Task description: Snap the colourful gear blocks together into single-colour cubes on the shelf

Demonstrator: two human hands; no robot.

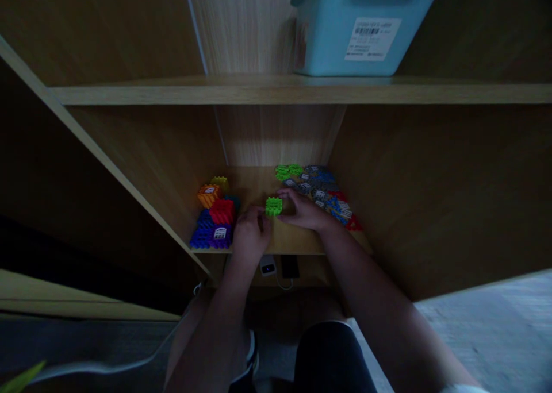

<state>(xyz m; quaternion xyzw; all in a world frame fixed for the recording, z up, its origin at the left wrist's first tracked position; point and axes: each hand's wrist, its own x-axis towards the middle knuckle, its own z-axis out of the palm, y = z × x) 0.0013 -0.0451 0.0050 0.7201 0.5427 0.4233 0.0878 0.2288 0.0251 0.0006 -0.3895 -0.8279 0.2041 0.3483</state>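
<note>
My right hand (304,210) pinches a small green plastic block (273,206) just above a low wooden shelf (293,241). My left hand (251,232) is curled beside it, its fingertips touching the block's left side. Left of my hands stands a built cluster of orange, yellow, red, blue and purple blocks (214,218). Behind my right hand lies a loose pile of green, grey, blue and red blocks (321,192).
An upper shelf board (172,91) carries a light-blue plastic bin (357,28) with a white label. Wooden side panels close in the compartment on both sides. Below the shelf lie a small white device (268,265), a dark one and a cable.
</note>
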